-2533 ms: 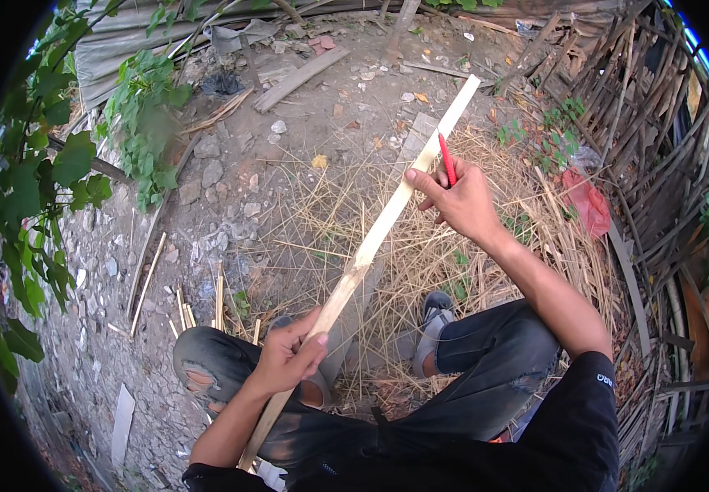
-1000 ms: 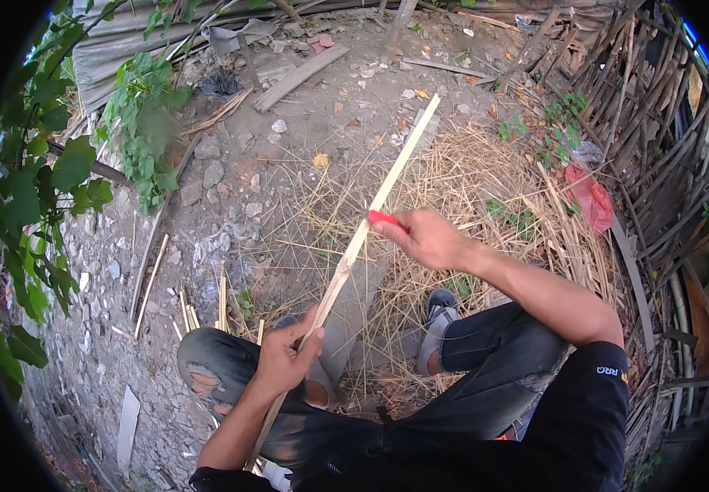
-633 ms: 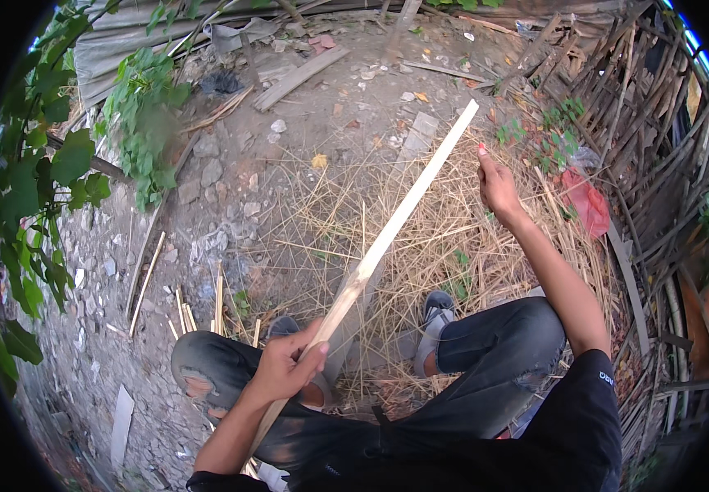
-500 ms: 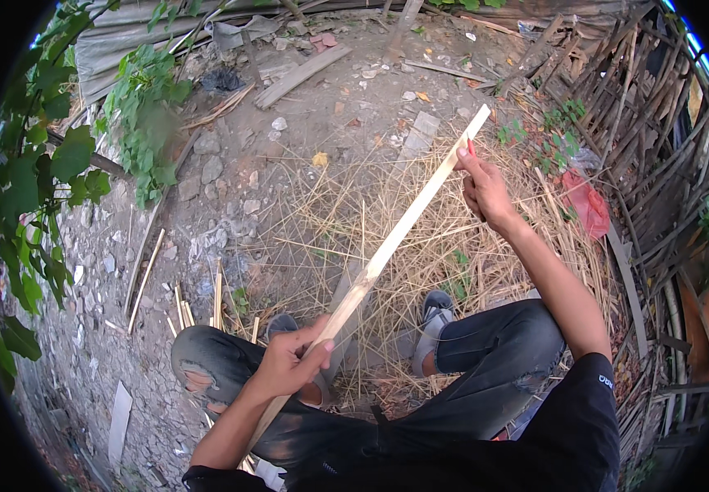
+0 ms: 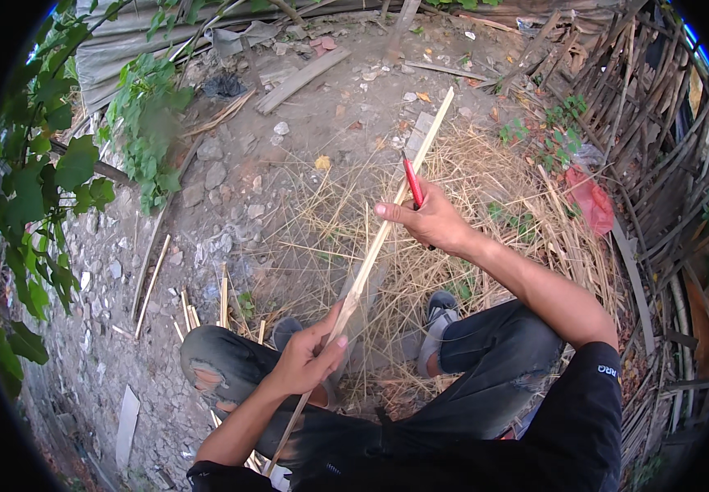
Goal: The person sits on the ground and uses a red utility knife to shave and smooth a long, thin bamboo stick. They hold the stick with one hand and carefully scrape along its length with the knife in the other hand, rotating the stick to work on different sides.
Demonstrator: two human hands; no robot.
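A long, pale split bamboo strip [image 5: 375, 248] slants up from my lap, away and to the right. My left hand [image 5: 309, 358] is closed round its lower part, above my left knee. My right hand [image 5: 432, 217] is at the strip's upper half, thumb stretched across it. Held in that same hand is a slim red-handled tool [image 5: 412, 184] with a narrow dark pointed tip aimed away from me; its exact kind is unclear. The strip's far end juts beyond my right hand, its narrow edge turned more towards me.
Straw-like shavings [image 5: 494, 180] spread over the ground ahead and right. Several cut strips [image 5: 224, 299] stand beside my left knee. A stick fence [image 5: 649, 164] lines the right side, a red plastic bag [image 5: 590, 202] near it. Leafy vines [image 5: 22, 197] hang at left; a plank [image 5: 303, 80] lies farther off.
My right hand has slid down the strip, nearer to me and left, and the red tool now shows more fully. The strip has rolled edge-on and swung steeper; my left hand moved slightly right.
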